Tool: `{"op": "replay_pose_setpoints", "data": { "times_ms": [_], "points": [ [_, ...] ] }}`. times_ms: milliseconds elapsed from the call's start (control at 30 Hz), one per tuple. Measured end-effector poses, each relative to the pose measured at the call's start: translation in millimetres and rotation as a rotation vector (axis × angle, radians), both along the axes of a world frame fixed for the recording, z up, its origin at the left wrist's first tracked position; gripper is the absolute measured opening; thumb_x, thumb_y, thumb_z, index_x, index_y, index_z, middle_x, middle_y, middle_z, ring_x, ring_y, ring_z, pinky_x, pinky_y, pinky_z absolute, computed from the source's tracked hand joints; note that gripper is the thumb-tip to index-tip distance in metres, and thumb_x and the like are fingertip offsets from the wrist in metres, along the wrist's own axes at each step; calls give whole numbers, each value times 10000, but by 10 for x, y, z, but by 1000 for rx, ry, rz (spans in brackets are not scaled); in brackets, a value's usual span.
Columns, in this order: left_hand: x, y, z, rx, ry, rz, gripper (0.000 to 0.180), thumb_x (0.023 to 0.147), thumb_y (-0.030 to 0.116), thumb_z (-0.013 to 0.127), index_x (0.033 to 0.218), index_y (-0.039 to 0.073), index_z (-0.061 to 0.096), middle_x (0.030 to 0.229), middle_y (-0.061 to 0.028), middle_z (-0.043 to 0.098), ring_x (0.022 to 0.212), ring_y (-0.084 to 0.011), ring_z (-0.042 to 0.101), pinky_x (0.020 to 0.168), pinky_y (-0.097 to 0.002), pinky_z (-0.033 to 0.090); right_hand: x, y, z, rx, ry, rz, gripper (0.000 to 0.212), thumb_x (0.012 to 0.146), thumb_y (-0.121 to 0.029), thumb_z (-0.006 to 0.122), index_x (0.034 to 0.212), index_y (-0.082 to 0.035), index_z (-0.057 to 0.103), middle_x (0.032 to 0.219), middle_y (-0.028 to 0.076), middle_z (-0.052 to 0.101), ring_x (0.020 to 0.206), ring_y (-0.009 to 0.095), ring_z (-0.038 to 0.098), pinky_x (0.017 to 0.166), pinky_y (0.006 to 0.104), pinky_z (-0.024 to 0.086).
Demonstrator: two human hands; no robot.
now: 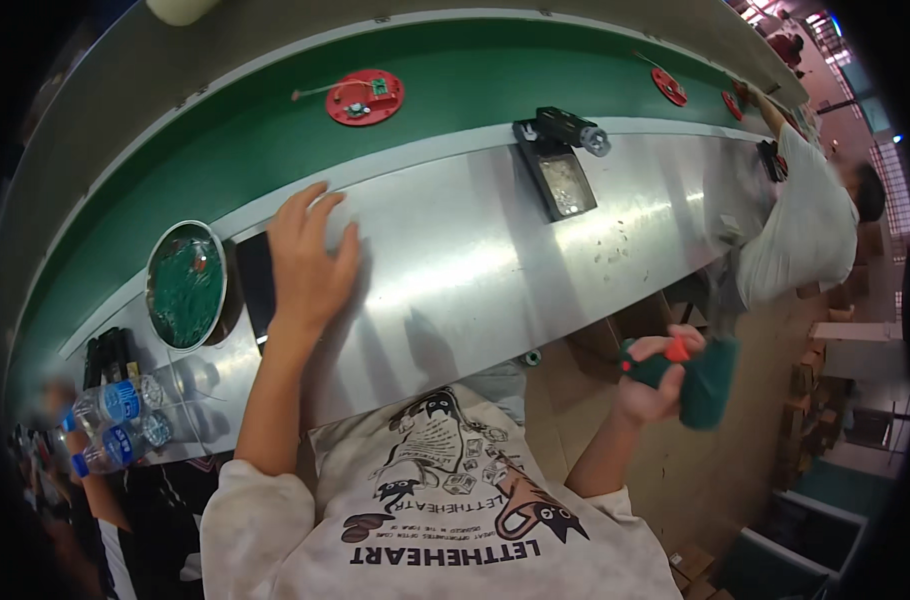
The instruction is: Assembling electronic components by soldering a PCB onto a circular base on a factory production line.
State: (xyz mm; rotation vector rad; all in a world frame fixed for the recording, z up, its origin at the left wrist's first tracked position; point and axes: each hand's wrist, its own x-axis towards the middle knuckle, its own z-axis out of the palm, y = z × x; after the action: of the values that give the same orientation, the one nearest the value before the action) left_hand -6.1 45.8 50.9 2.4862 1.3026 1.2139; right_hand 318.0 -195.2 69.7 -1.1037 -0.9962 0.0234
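My left hand [313, 250] is open, fingers spread, above the metal bench [425, 215] near the belt's edge. It holds nothing. Beneath that forearm lies a dark flat rectangular object [258, 282], partly covered. Out to the right, past the bench's front edge, my right hand [657, 380] is wrapped round a green cordless power screwdriver [710, 385] with a red trigger part. Motion blurs the tool, and its tip cannot be made out. On the green belt [475, 85] ahead sits a round red part [366, 97] carrying small circuit boards and a wire.
A black tray of small screws [565, 185] stands on the bench, a black device [572, 130] at its far end. Loose small bits [612, 250] lie nearby. To the left are a round bowl [151, 290] and water bottles [120, 402]. A co-worker [805, 220] stands right.
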Motion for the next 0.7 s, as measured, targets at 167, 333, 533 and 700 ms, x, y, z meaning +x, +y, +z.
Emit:
{"op": "replay_pose_setpoints", "data": {
  "times_ms": [167, 333, 533, 700],
  "points": [
    [-184, -152, -107, -126, 5, 24, 268, 865, 75, 700, 1125, 9, 687, 1208, -163, 677, 1144, -370, 603, 1011, -454, 437, -159, 213, -127, 214, -8, -66, 309, 1008, -265, 525, 1217, -38, 512, 859, 133, 604, 663, 187, 593, 602, 347, 514],
    [-305, -348, -31, -118, -36, 8, 248, 856, 56, 702, 1098, 4, 692, 1148, -161, 687, 1082, -368, 623, 987, -446, 449, -246, 267, -544, -483, 284, -209, 243, 1008, -247, 593, 1052, -15, 537, 760, 37, 554, 612, 147, 532, 571, 311, 454],
    [-533, -589, -81, -140, 92, 290, 358, 843, 151, 741, 1165, 12, 674, 1185, -189, 641, 1124, -391, 580, 1012, -483, 432, -431, 148, -99, -87, 172, 3, 282, 973, -220, 578, 1126, 8, 510, 880, 149, 584, 609, 208, 552, 562, 332, 478],
    [-409, -682, -248, -259, 341, 618, 681, 781, 336, 791, 1341, 24, 559, 1331, -278, 506, 1228, -465, 475, 1036, -560, 402, -277, 275, -329, -97, 323, 73, 345, 980, -253, 566, 1209, -4, 502, 901, 128, 581, 642, 192, 553, 602, 333, 474]
  ]
}}
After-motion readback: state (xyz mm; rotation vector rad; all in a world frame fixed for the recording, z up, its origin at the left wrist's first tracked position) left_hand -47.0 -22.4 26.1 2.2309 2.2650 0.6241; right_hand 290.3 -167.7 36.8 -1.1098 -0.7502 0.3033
